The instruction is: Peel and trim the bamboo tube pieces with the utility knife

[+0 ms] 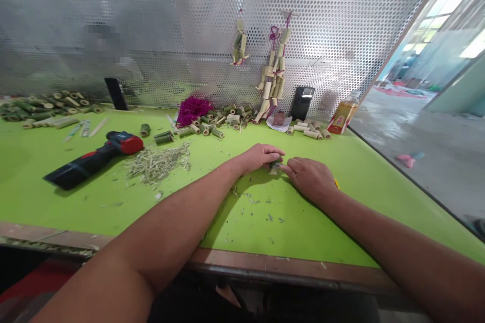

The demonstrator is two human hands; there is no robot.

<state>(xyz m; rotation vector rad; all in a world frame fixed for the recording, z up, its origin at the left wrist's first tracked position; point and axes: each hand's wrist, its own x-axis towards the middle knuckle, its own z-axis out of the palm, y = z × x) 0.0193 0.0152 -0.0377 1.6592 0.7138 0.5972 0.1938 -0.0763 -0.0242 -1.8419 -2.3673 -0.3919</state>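
Observation:
My left hand (260, 157) is closed around a short green bamboo piece (275, 163), holding it just above the green tabletop. Facing it from the right, my right hand (311, 176) is closed with its thumb close to the bamboo. A yellow handle end (336, 183) sticks out behind the right palm, apparently of a knife whose blade is mostly hidden by the fingers. Small dark and pale shavings (261, 202) are scattered on the surface below both hands.
A black-and-red cordless drill (113, 151) lies at left beside heaped shavings (159, 164). Bamboo pieces (49, 106), purple string (194, 110), a black phone-like object (302, 103) and a bottle (343, 115) line the back. Strung bamboo figures (271, 73) hang on the perforated metal panel (182, 25).

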